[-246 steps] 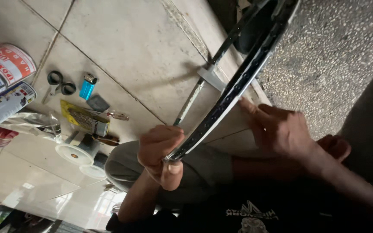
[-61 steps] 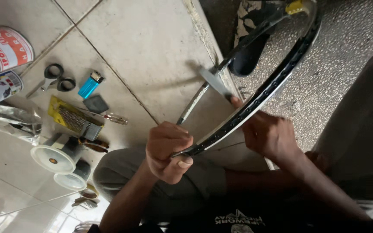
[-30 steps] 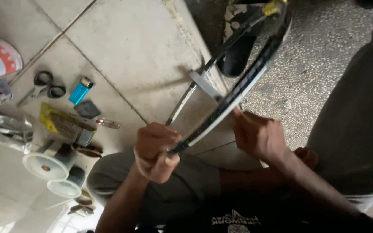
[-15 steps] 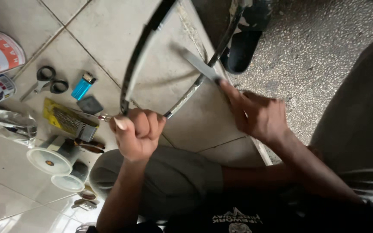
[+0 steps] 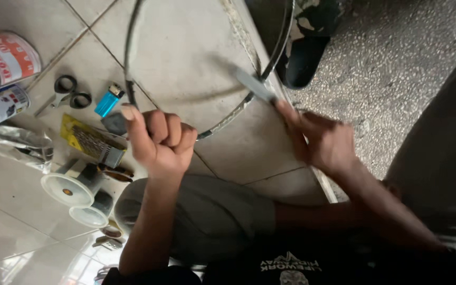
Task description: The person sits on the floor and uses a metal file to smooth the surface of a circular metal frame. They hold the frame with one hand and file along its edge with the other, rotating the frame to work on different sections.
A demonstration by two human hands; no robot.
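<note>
A dark racket frame (image 5: 129,47) forms an open hoop over the tiled floor, seen almost face-on. My left hand (image 5: 157,140) is closed in a fist around the lower part of the rim. My right hand (image 5: 320,140) pinches a thin, flat, pale tool (image 5: 254,87) whose tip meets the hoop's right side. Motion blur softens the right hand and the tool. My bent knee in grey cloth (image 5: 207,216) lies below both hands.
On the tiles at left lie black scissors (image 5: 67,92), a blue lighter (image 5: 108,100), a yellow packet (image 5: 88,140), two string spools (image 5: 75,184), round tins (image 5: 3,55) and a clear plastic bag (image 5: 14,145). Another person's dark shoe (image 5: 302,58) stands on the rough ground beyond the step.
The racket has turned from edge-on to nearly face-on, so its open hoop now shows. My left hand shifted left along the rim; my right hand stayed at the hoop's right side with the tool.
</note>
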